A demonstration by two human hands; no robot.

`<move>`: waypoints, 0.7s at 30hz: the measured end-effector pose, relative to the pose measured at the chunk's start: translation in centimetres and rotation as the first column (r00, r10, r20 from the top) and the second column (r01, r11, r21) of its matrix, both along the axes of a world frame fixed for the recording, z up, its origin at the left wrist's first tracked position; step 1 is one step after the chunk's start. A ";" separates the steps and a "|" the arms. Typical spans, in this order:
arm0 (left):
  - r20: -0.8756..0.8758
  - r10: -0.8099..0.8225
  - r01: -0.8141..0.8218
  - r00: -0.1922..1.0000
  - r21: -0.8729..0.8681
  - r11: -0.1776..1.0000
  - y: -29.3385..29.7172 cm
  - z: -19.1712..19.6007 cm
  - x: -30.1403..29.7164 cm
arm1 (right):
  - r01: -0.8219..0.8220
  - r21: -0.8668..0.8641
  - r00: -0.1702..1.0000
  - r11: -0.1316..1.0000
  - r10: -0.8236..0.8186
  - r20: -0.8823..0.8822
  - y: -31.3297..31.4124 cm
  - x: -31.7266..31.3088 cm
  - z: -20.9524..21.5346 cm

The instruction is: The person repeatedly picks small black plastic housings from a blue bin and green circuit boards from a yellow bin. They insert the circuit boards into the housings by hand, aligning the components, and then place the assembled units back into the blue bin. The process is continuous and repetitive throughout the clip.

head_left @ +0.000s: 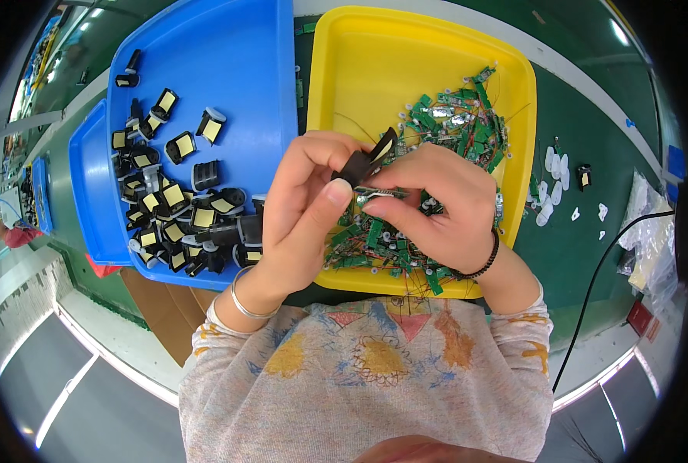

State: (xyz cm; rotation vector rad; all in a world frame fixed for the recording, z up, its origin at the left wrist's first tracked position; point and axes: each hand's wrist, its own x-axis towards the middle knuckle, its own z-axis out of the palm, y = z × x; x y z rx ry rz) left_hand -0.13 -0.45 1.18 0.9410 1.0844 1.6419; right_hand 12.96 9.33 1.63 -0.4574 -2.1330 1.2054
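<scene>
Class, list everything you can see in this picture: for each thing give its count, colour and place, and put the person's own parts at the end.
Blue tray: one large, upper left; a second blue tray beside it, further left.
Black parts with pale yellow pads: many, piled in the large blue tray.
Yellow tray: one, upper centre-right.
Green circuit boards with thin wires: many, heaped in the yellow tray.
White small pieces: several, on the green table right of the yellow tray.
Black cable: one, at right.
Cardboard: brown, below the blue trays.
Black part: one, pinched between both hands.
Left hand: silver bangle on wrist.
Right hand: black band on wrist.
</scene>
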 end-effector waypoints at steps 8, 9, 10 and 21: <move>-0.313 0.133 -0.126 0.940 0.043 0.991 0.5 -0.2 -0.1 | -0.099 -0.414 0.985 0.905 0.029 -0.172 0.6 0.0 -1.4; -0.373 0.174 -0.167 0.911 0.051 0.985 0.5 -0.2 0.0 | -0.110 -0.423 0.984 0.899 0.040 -0.171 0.6 0.0 -1.4; -0.330 0.159 -0.163 0.931 0.015 0.986 0.4 -0.2 -0.2 | -0.120 -0.432 0.984 0.894 0.050 -0.170 0.7 0.1 -1.4; 0.020 -0.024 0.027 1.000 -0.173 0.985 0.3 0.4 -0.9 | -0.205 -0.756 0.977 0.622 0.084 -0.196 0.4 0.6 -0.7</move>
